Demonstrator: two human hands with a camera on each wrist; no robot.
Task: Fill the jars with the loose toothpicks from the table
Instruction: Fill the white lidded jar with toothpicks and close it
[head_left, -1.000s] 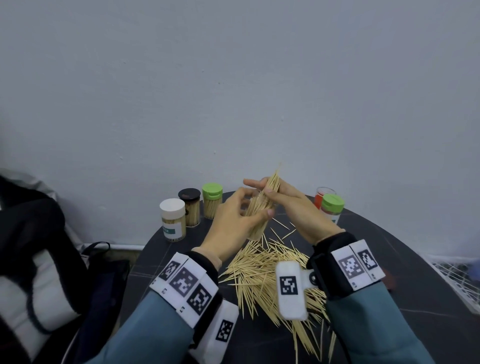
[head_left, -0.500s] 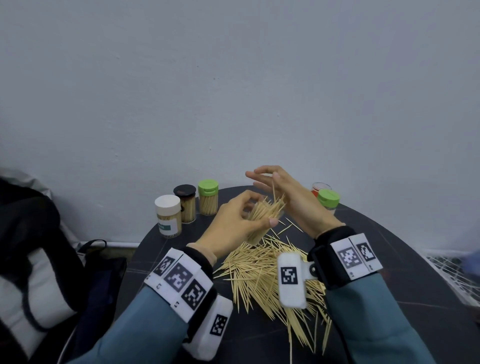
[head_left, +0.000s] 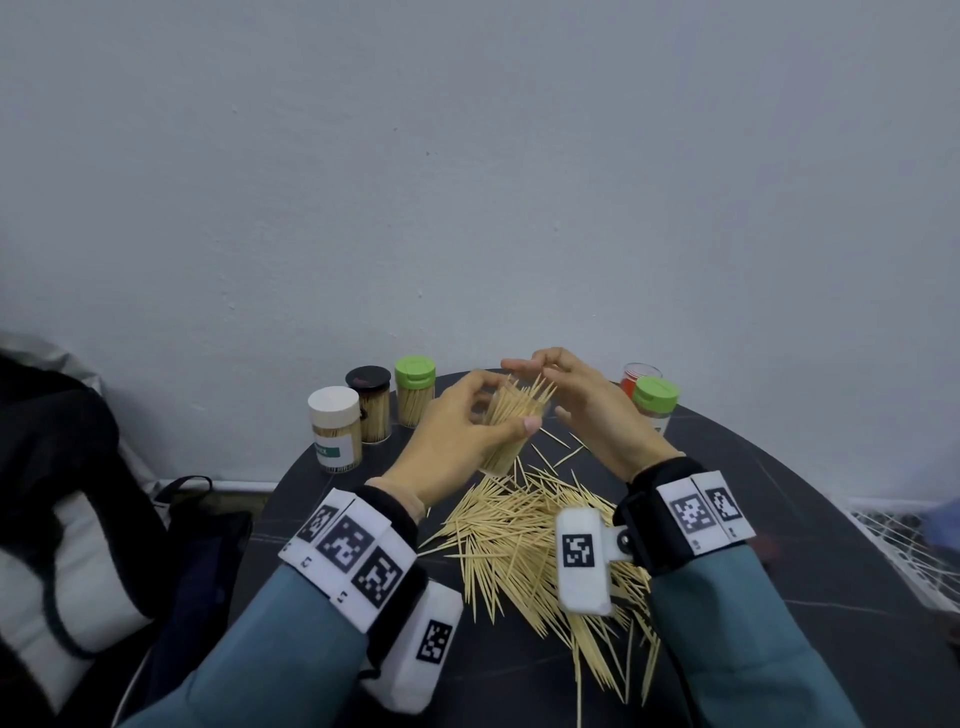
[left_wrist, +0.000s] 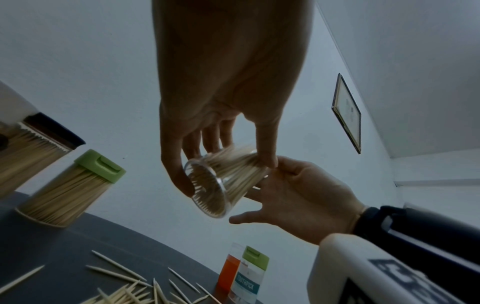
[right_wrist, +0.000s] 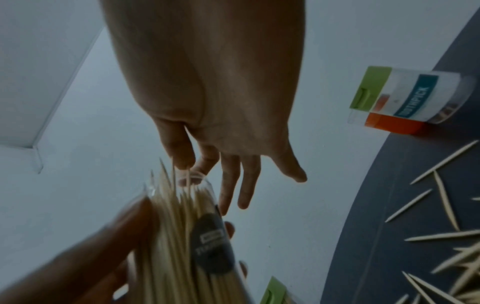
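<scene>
Left hand (head_left: 457, 441) grips a clear jar (left_wrist: 223, 185), tilted and lifted off the dark round table (head_left: 779, 519), toothpicks bristling past its open rim. Right hand (head_left: 587, 410), fingers loosely extended, touches those tips at the rim. Loose toothpicks (head_left: 519, 540) lie below; capped jars (head_left: 374, 410) line the far edge.

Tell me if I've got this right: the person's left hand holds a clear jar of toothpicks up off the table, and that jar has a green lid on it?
Not quite. The left hand does hold the clear jar off the table, but the jar has no lid: the head view shows toothpicks sticking out of its open mouth. The green lids sit on other jars standing on the table.
</scene>
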